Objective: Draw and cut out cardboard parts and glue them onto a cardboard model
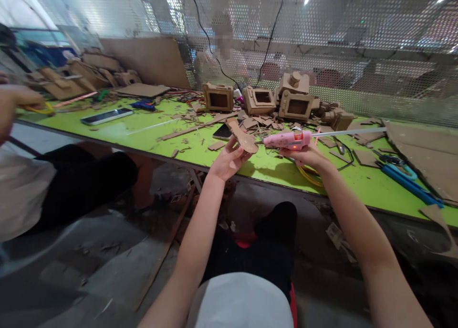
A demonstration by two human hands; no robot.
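Observation:
My left hand [229, 162] grips a curved cardboard piece [245, 139] with a rounded end, above the front edge of the green table [161, 144]. In my right hand [309, 155] is a pink hot glue gun [288, 139], its small light glowing orange-red. A long white glue stick [350, 132] sticks out of the gun's back. The nozzle points left, close to the rounded end of the cardboard; whether it touches, I cannot tell. Behind the cardboard piece lies a dark phone [222, 131], partly covered.
Cardboard camera models [295, 106] stand at the back among scraps. Scissors [399, 163] and a blue cutter [408, 182] lie right, beside a large cardboard sheet [429, 151]. Another phone [107, 116] lies left, near a co-worker's hand [26, 98]. A perforated metal screen [322, 46] rises behind the table.

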